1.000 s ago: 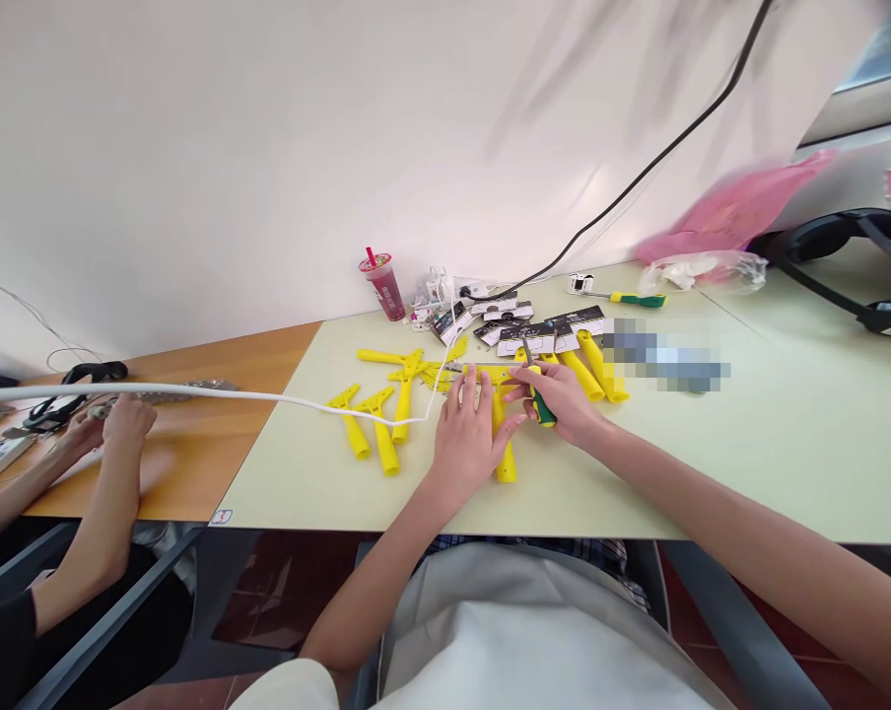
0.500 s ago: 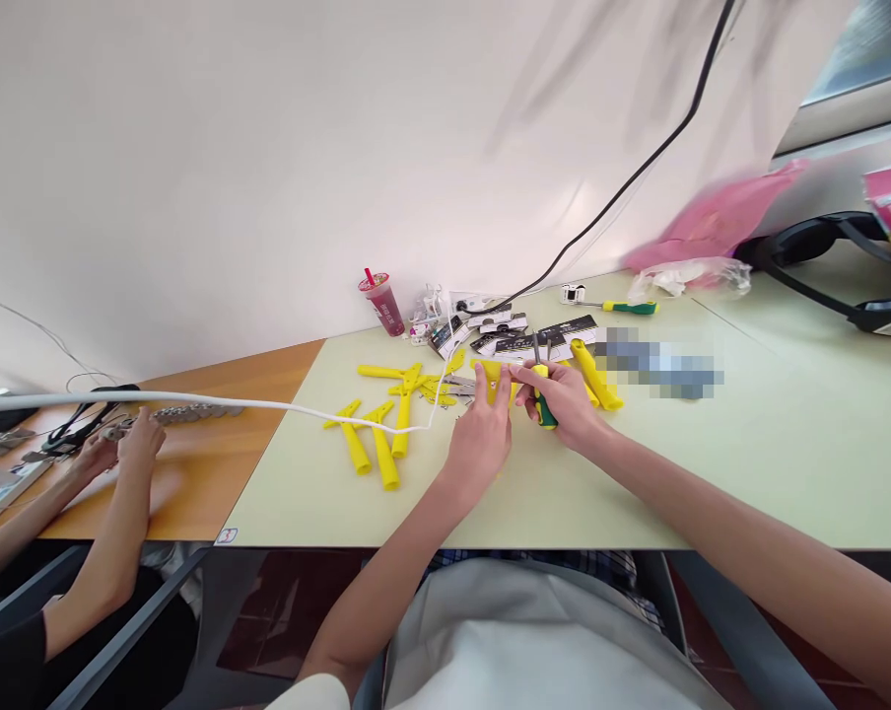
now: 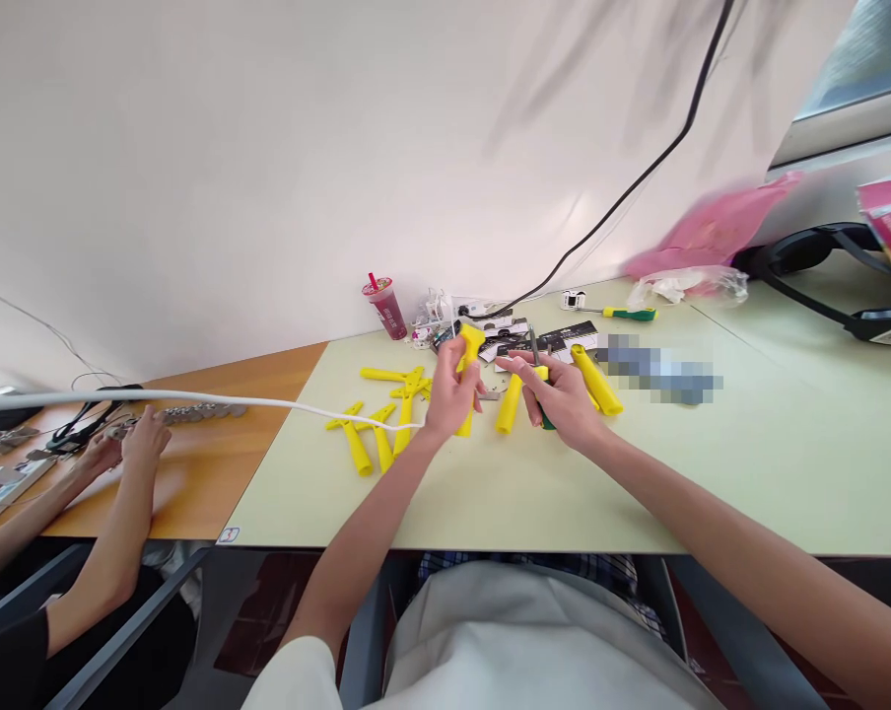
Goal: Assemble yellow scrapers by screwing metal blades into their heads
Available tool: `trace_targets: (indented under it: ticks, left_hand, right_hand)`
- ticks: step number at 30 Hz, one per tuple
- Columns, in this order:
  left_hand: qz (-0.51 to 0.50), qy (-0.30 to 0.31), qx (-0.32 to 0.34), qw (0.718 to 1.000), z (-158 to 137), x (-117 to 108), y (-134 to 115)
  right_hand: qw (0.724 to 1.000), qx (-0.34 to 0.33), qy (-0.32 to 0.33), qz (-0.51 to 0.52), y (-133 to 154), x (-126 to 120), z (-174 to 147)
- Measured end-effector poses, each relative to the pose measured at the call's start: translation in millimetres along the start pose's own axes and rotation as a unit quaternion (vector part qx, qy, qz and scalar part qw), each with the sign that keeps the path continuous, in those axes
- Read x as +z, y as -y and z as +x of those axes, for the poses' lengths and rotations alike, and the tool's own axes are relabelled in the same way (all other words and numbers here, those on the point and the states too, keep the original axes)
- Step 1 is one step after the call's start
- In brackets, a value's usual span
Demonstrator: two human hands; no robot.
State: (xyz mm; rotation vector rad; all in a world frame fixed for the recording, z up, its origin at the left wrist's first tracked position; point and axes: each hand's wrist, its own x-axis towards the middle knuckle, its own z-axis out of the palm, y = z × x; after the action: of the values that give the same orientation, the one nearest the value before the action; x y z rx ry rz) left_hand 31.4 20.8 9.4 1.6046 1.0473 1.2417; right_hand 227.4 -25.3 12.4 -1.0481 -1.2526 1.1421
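Over the pale table [image 3: 741, 463], the left hand [image 3: 449, 392] grips a yellow handle [image 3: 472, 340], apart from the right hand [image 3: 568, 402] clasping a screwdriver [image 3: 541, 373]: seemingly part-positioning, next calling for steady control.

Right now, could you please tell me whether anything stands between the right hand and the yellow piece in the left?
Nothing visible stands between the right hand and the yellow piece in the left hand; another yellow handle shows below, apparently on the table.

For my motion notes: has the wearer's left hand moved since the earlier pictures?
Yes: the left hand, holding a yellow part, is now up-left, closer to the drink cup.
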Motion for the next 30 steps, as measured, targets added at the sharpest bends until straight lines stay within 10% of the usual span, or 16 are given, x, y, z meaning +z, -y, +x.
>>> trace_targets:
  ticks: [6, 9, 15, 20, 30]
  left_hand:
    - [-0.228, -0.068, -0.09, 0.967, 27, -71, 10]
    - [-0.255, -0.073, -0.098, 0.959, 23, -90, 14]
    - [-0.268, -0.069, -0.083, 0.957, 12, -96, 6]
    - [-0.295, -0.03, -0.055, 0.953, 9, -107, 7]
    - [-0.252, -0.022, -0.083, 0.964, 0, -107, 11]
  right_hand:
    - [0.97, 0.114, 0.069, -0.205, -18, -19, 22]
    - [0.93, 0.039, 0.155, -0.33, -9, -26, 41]
    - [0.847, -0.127, 0.276, -0.437, 44, 2, 90]
    - [0.826, -0.074, 0.331, -0.449, 81, 39, 114]
    - [0.774, -0.145, 0.376, -0.488, 48, 61, 123]
